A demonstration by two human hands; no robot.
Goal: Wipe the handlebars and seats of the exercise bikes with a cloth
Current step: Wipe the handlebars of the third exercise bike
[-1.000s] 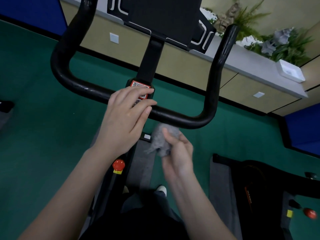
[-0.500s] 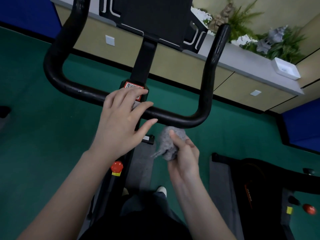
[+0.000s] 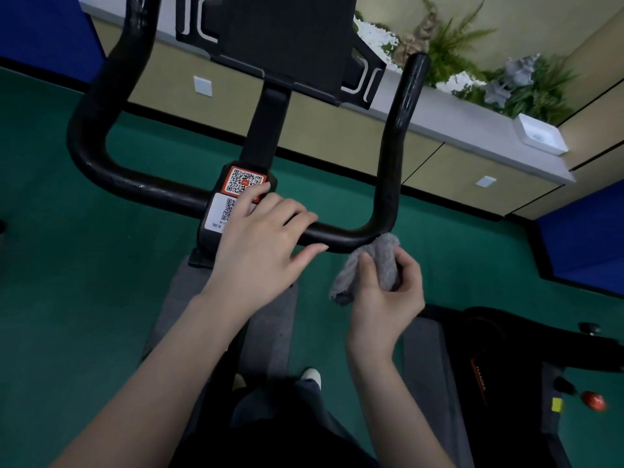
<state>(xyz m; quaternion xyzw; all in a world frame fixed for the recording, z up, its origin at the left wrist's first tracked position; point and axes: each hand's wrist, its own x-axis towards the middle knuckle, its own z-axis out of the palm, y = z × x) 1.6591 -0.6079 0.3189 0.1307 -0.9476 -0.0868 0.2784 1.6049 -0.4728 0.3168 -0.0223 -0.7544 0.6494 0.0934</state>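
Head view: a black handlebar [image 3: 162, 190] of an exercise bike is seen from above, shaped like a wide U with one arm going up on each side. In the middle of the bar a black post [image 3: 266, 130] goes up to a dark screen holder [image 3: 290, 38]. Two code stickers are stuck at the middle — a red one [image 3: 243, 180] and a white one [image 3: 219, 214] just below it.

The left hand [image 3: 260, 244] is laid on the middle of the bar with its fingers spread wide and flat. Nothing is held in it. Its fingertips are on the edge of the stickers, and the bar is covered by the palm there.

The right hand [image 3: 385, 295] is closed around a grey cloth [image 3: 374, 265]. The cloth is bunched up and pinched between the thumb and the fingers. Its top is pressed against the under side of the bar, right at the right-hand bend — its loose end hangs down to the left of the thumb.

A green floor [image 3: 67, 282] is seen under the bike. A second machine [image 3: 506, 366] is parked to the right, with a red knob [image 3: 594, 400] on it. A long ledge [image 3: 456, 126] with green plants [image 3: 540, 86] is set along the wall behind.
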